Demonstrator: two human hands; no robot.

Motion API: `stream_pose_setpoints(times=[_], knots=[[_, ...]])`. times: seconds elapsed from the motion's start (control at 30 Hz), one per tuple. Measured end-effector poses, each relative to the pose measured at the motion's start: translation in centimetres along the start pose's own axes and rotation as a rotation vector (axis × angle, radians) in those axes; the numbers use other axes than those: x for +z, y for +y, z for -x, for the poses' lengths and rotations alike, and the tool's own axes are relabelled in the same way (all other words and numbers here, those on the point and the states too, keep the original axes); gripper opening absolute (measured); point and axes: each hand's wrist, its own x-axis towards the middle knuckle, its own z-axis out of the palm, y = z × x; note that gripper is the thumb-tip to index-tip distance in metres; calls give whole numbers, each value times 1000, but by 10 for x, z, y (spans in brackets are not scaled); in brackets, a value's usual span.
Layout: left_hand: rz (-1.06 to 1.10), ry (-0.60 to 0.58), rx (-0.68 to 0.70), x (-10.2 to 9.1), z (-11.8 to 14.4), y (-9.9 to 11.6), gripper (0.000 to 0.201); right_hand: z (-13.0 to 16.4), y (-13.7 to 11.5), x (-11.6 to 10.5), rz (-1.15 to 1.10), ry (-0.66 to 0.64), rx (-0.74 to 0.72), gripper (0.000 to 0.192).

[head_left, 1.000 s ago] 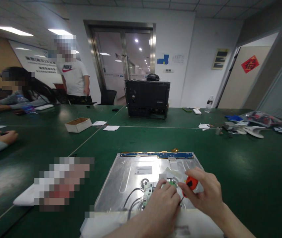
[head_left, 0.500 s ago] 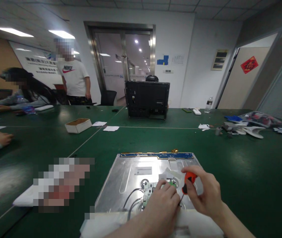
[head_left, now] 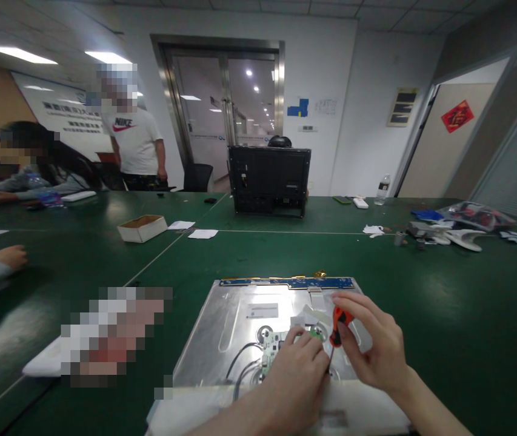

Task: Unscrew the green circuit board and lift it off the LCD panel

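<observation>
My right hand (head_left: 379, 342) pinches the orange-and-black handle of a screwdriver (head_left: 339, 330) between thumb and fingers. Its thin shaft points down, slightly tilted, and the tip is hidden beside my left fingers. My left hand (head_left: 301, 366) is closed, its curled fingers pressed on a green circuit board (head_left: 271, 346) that it largely covers. Under both hands lies a silver metal display panel (head_left: 235, 321) with a blue circuit strip (head_left: 326, 283) along its far edge. Dark cables (head_left: 240, 354) run from the board's left side toward me.
A white sheet (head_left: 194, 409) covers the panel's near edge. Beyond stand a black monitor-like unit (head_left: 270, 181) and an open white box (head_left: 142, 230). Loose parts and bags (head_left: 471, 221) lie at right. A person's hand (head_left: 10, 257) rests at left; another person stands behind.
The screwdriver handle has turned and stands a little more upright, with my right fingers shifted around it. My left hand stays in place. The other person's hand at left has shifted slightly.
</observation>
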Motion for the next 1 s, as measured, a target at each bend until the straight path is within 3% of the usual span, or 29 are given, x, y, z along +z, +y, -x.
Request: stream_pose_setpoints(times=[0.23,0.6,0.7,0.83,1.0], knots=[[-20,-9,-23,2,1,1,4,7,1,6,-76,88,77,35],[29,-3,-23,-1,0,0,7,-5,-2,-4,-74,-10,16,32],[46,-13,-29,-3,0,1,11,-2,-2,-4,-96,20,0,32],[71,-8,-34,-3,1,1,12,6,-2,1,-143,82,59,38],[83,-3,-22,-5,1,1,10,6,-3,1,-212,33,113,37]])
